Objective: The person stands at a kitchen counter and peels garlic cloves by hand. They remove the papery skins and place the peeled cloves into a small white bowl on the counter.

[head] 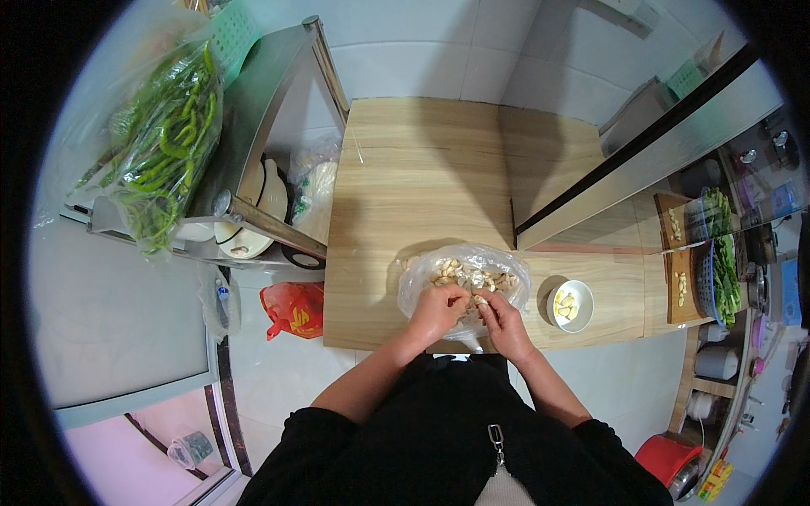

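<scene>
A clear plastic bag (516, 269) lies wide at the top on the wood-grain counter, holding many garlic cloves (449, 269) with skins on. Over the bag's near part, my left hand (440, 310) and my right hand (502, 319) meet with fingertips close together. A garlic clove (481, 300) is pinched between my right thumb and fingers. The left fingers are bent inward near it; whether they grip a piece of skin is too small to tell. To the right stands a white bowl (585, 307) with several peeled garlic cloves (567, 305) in it.
At left, a metal rack (272, 224) holds bagged green peppers (180, 139) and pots. A red bag (294, 310) is beside the counter (405, 164). A glass panel rises at right; beyond it are a cutting board (682, 310) with garlic and a blue basket (707, 284) of leafy greens.
</scene>
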The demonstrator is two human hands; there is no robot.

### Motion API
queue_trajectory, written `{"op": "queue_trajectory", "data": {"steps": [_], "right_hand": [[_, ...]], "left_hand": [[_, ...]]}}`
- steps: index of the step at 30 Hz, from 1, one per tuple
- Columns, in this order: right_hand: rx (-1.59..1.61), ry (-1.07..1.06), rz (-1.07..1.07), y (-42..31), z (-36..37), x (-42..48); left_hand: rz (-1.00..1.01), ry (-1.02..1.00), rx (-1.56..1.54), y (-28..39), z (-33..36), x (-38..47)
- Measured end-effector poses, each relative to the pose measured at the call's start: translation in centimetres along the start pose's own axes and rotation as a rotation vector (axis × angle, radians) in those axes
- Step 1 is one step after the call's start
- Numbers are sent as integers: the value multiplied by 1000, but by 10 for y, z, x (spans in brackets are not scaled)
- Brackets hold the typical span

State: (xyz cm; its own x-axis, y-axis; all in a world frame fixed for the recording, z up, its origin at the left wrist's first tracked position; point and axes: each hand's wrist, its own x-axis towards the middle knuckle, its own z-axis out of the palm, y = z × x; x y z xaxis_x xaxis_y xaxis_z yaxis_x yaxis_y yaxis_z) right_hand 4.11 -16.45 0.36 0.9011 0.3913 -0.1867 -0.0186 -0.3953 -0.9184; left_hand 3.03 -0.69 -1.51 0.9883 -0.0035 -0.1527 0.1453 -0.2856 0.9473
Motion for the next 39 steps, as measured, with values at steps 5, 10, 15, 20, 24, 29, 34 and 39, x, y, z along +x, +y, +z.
{"op": "queue_trajectory", "data": {"steps": [5, 10, 15, 20, 24, 29, 34, 39], "right_hand": [[-106, 21, -183, 3, -1, 2], [-252, 24, -341, 4, -4, 3], [-377, -22, -399, 3, -7, 2], [-291, -12, -336, 5, -3, 2], [-131, 7, -190, 2, 4, 4], [-550, 145, -479, -6, -1, 5], [-281, 211, -377, -3, 0, 7], [278, 81, -14, 7, -4, 9]], "left_hand": [[-168, -132, -191, 9, -5, -4], [-124, -197, -170, 13, -11, -1], [-141, -204, -143, 6, -7, 0], [-191, -60, -131, 10, 1, 0], [-402, -128, -327, 18, -7, 4], [-443, -174, -406, 22, -9, 5], [-410, -155, -349, 12, -12, 6], [-294, -89, -117, -1, -15, 8]]}}
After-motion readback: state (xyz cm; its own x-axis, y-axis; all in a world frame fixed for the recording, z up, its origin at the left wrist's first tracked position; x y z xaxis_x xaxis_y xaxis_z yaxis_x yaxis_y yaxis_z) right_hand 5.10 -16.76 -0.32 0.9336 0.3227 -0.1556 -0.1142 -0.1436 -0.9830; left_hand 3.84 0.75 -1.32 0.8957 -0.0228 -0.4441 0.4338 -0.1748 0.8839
